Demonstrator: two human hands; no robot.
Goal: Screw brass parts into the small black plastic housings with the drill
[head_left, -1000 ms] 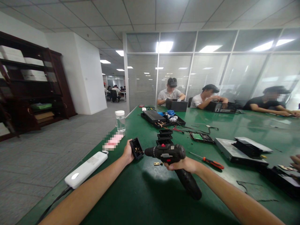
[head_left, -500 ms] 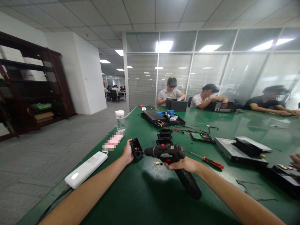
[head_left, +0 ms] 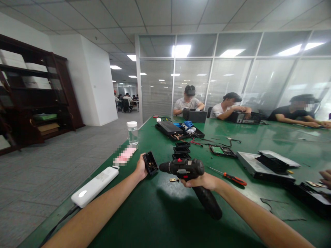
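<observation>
My left hand (head_left: pixel 141 168) grips a small black open-fronted plastic box (head_left: pixel 150 163) by its left side, tilted up off the table. Some brass-coloured parts show inside it. My right hand (head_left: pixel 201 181) is wrapped round the handle of a black cordless drill (head_left: pixel 184 168) with red buttons. The drill's nose points left, at the open side of the box; whether the bit touches anything inside cannot be made out. Beneath the drill, a small brass-coloured plate (head_left: pixel 172 180) lies on the table. Several similar black boxes (head_left: pixel 181 150) stand in a row behind the drill.
On the green table (head_left: pixel 134 220) lie a white power strip (head_left: pixel 95 186), a lidded clear jar (head_left: pixel 132 133) and an orange-handled screwdriver (head_left: pixel 231 177). A black tray of parts (head_left: pixel 199 132), a circuit board (head_left: pixel 219 150) and a metal case (head_left: pixel 258 167) lie beyond. Several people sit across the table.
</observation>
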